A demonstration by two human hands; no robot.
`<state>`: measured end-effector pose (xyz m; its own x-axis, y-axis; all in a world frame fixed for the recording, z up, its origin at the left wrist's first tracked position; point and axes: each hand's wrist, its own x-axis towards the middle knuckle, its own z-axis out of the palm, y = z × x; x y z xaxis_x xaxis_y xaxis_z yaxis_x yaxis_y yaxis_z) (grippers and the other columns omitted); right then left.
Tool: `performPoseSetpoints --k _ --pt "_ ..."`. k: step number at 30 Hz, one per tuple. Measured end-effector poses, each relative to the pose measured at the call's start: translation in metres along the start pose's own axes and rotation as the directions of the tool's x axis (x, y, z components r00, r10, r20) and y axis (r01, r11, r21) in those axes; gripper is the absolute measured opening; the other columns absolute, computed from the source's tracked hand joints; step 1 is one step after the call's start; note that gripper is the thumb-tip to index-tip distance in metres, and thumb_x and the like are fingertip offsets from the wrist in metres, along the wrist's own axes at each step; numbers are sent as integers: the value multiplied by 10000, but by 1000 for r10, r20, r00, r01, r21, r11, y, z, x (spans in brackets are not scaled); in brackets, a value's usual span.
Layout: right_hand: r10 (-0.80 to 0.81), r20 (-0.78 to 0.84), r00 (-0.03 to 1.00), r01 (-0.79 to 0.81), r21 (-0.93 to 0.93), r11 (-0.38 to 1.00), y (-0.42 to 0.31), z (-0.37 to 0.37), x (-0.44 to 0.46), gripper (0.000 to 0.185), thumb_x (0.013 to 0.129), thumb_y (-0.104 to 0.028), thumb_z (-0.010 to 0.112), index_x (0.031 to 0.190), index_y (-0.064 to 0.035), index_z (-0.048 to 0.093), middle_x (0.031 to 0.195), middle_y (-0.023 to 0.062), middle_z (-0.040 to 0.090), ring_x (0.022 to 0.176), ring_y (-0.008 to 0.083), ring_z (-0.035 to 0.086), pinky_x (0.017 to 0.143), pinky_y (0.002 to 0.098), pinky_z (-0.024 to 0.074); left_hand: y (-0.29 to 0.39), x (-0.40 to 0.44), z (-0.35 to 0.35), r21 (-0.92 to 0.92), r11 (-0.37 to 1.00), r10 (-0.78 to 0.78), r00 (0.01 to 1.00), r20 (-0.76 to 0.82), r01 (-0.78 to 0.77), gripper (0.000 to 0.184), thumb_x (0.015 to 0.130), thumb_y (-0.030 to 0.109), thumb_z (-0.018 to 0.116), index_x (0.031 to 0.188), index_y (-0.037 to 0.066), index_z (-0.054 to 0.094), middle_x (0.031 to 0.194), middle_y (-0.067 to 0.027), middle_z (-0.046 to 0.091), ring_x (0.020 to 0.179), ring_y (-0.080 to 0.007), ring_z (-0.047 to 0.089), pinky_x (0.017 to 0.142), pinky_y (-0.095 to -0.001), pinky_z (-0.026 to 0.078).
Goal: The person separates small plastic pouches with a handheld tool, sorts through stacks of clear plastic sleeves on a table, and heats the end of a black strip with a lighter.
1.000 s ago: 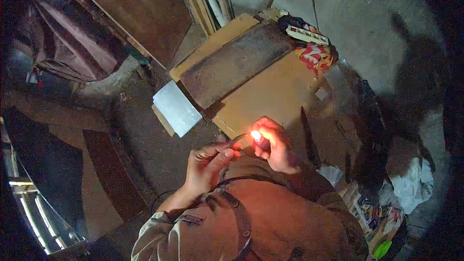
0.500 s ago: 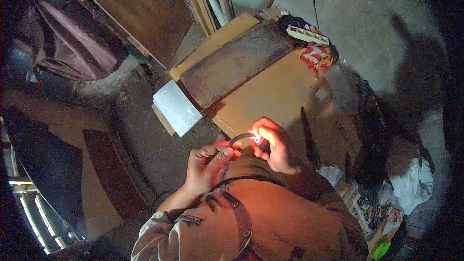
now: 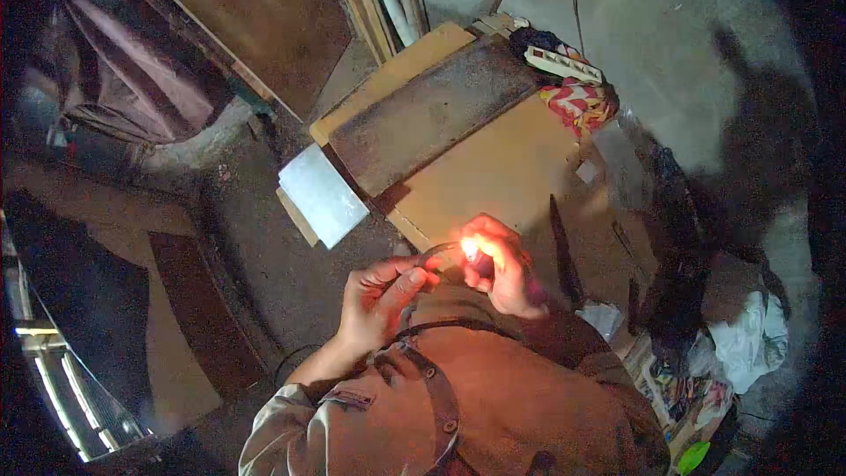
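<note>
Between thumb and fingers, my left hand [image 3: 381, 295] pinches a thin dark curved strip [image 3: 434, 254]. The strip bends over toward my right hand [image 3: 502, 269], whose fingers are wrapped round a small dark object that looks like a lighter [image 3: 480, 263]. A bright flame [image 3: 471, 246] glows at the top of it, at the far end of the strip. Glare hides where the strip's tip and the flame meet. Both hands are close together in front of my torso, lit red by the flame.
Beyond my hands lies a cardboard-covered surface [image 3: 480, 176] with a dark board [image 3: 432, 115], a white power strip [image 3: 564, 64] and a red-yellow cloth [image 3: 582, 106]. A white slab [image 3: 323, 196] is left of it. Plastic bags [image 3: 749, 339] and clutter lie at the right.
The flame looked smaller half a second ago and now flares brightly, washing out the strip's end. Both hands stay almost in the same place with the same grips.
</note>
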<state>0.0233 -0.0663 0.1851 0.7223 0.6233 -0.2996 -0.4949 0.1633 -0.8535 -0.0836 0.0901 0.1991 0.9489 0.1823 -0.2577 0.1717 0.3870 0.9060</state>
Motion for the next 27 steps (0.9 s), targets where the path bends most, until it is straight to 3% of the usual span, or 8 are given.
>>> performPoseSetpoints --k 6,11,14,21,27 --pt "37 -66 997 -33 57 998 4 2 1 206 862 -278 441 838 -81 496 625 11 491 413 65 415 348 186 252 -4 2 0 17 999 43 999 -12 -43 171 894 124 558 959 -5 649 848 -37 654 770 -69 552 710 -217 433" --pt "-7 -11 1000 8 17 1000 9 -4 1 211 868 -287 425 852 -87 491 525 24 471 356 65 339 336 204 230 -7 3 -2 181 982 55 998 11 -56 165 895 134 561 961 16 656 814 -13 642 706 -39 506 619 -199 394" --pt "8 -19 1000 -8 15 1000 10 -5 2 216 869 -289 418 867 -84 486 485 30 457 344 63 310 334 210 224 -10 4 -2 115 993 30 1000 -6 -29 170 896 139 561 966 17 657 788 5 631 676 -31 478 594 -196 377" --pt "-9 -52 999 11 40 999 12 -3 3 195 877 -269 431 869 -82 488 577 17 488 393 73 397 340 211 238 -12 4 -4 119 993 8 1000 -5 -7 171 897 145 560 963 19 655 798 2 631 642 -18 448 550 -186 342" --pt "-60 -16 998 60 33 998 12 -4 4 194 874 -259 437 856 -74 492 618 11 485 400 79 411 345 209 239 -12 5 0 34 994 105 994 12 -105 168 898 125 554 967 4 648 817 -8 639 654 -24 483 541 -179 352"
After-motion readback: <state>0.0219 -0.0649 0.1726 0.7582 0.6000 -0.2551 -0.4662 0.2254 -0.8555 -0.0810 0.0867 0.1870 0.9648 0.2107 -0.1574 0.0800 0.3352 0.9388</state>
